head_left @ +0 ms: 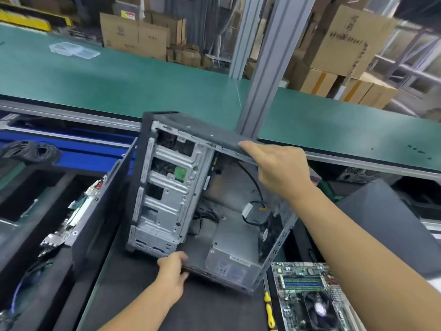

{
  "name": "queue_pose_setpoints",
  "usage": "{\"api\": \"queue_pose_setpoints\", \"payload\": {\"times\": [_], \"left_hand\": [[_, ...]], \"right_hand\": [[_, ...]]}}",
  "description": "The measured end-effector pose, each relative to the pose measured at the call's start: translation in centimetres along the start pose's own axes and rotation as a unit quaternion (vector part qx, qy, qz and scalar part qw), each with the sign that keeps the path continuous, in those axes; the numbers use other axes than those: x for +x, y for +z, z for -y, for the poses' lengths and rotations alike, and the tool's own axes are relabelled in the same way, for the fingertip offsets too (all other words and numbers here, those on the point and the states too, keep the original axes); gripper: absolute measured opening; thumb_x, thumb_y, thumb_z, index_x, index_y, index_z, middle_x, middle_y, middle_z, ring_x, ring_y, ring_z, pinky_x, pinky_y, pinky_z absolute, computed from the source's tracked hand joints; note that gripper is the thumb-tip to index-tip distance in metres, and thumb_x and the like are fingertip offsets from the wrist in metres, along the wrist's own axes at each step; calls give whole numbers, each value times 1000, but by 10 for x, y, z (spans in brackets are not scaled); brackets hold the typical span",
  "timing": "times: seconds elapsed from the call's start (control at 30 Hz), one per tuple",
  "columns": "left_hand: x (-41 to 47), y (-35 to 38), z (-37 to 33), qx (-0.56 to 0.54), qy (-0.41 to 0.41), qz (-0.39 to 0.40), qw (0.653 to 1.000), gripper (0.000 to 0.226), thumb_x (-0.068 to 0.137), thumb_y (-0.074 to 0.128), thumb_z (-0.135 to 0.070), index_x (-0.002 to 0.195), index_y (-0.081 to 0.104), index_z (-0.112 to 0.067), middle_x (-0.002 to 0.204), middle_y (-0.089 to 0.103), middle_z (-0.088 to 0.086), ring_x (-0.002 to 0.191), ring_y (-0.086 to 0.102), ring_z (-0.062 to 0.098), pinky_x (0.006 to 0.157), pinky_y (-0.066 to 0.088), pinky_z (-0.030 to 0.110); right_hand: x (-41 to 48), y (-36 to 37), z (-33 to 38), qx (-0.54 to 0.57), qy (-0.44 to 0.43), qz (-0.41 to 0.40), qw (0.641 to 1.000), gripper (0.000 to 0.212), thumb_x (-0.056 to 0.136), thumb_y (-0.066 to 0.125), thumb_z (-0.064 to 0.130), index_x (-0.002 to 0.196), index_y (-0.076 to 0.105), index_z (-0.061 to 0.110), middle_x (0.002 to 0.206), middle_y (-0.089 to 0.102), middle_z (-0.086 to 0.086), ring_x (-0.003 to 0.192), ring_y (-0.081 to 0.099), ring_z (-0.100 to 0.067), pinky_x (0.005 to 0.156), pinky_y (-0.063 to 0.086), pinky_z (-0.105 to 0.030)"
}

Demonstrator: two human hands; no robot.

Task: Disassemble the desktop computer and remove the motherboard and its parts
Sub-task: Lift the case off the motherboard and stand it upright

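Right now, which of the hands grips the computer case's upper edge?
The right hand, curled over the top panel of the computer case; the left hand holds its lower edge instead.

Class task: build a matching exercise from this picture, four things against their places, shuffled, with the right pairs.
1 computer case
2 motherboard
3 screwdriver
4 clear tray

A far off on the green belt
B held by the left hand and right hand
C lying at the near right
D just left of the motherboard

Pairs: 1-B, 2-C, 3-D, 4-A
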State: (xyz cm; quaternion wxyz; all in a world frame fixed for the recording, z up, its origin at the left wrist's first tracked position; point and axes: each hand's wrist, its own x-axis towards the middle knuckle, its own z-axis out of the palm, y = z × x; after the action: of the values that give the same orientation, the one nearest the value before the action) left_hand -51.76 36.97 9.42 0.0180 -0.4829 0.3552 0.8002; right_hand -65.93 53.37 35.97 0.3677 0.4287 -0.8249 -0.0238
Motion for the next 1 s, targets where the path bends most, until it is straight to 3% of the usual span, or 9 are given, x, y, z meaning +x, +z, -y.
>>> {"api": "queue_pose_setpoints", "payload": {"times": [0.13,0.23,0.43,0.57,0.67,0.77,0.83,0.9,1.0], "left_hand": [[6,12,3,26,-58,109,992,11,87,47,4,85,48,-7,109,53,14,103,55,28,102,44,48],[12,18,3,106,-57,154,981,9,91,48,-2,96,55,-4,125,58,12,120,55,27,102,44,47],[8,31,-22,321,-68,207,922,18,101,45,-21,112,53,-9,125,65,13,114,62,29,96,49,43],[-39,43,-38,589,82,242,767,21,95,43,-15,113,53,-16,98,70,1,85,72,20,58,47,23],[-98,67,-61,616,455,271,584,18,89,46,-22,95,56,-36,87,65,-14,72,60,1,58,42,20],[-158,106,-99,470,793,138,362,15,84,55,-18,95,61,-25,100,61,-11,88,52,12,69,40,28],[-177,135,-121,527,794,-7,305,40,79,62,-21,119,60,-16,130,56,5,116,50,27,87,40,39],[-177,157,-135,687,664,-71,288,77,82,64,-36,149,33,-15,158,26,15,143,28,35,110,29,46],[-163,180,-139,796,523,-85,292,90,90,59,-44,157,4,-18,165,2,13,148,10,43,119,19,51]], "right_hand": [[0,7,-1,35,-45,-29,998,58,74,46,-10,114,74,21,114,73,9,95,72,-14,50,46,-22],[-10,20,-7,35,-21,-11,999,64,73,44,-13,121,70,20,122,70,7,104,68,-18,57,52,-27],[-38,43,-21,37,18,-1,999,67,72,50,-19,129,65,14,125,66,-5,103,63,-30,70,56,-37],[-37,46,-16,11,33,1,999,57,83,43,-8,130,64,18,126,65,-1,102,61,-25,68,50,-30],[-42,45,-13,6,51,3,999,53,87,36,1,130,63,18,127,64,-1,102,60,-26,68,50,-30],[-39,45,-9,1,77,7,997,48,84,52,4,128,63,18,129,63,-3,105,60,-27,74,50,-32],[-46,47,-9,19,112,7,993,57,77,64,5,133,57,16,139,54,-9,117,55,-31,91,47,-39],[-71,47,-5,60,211,-14,976,72,70,58,10,140,45,17,149,39,-8,128,43,-30,101,32,-41],[-132,63,16,202,446,-144,860,62,65,57,16,126,46,15,129,43,-2,121,43,-23,102,33,-39]]}}
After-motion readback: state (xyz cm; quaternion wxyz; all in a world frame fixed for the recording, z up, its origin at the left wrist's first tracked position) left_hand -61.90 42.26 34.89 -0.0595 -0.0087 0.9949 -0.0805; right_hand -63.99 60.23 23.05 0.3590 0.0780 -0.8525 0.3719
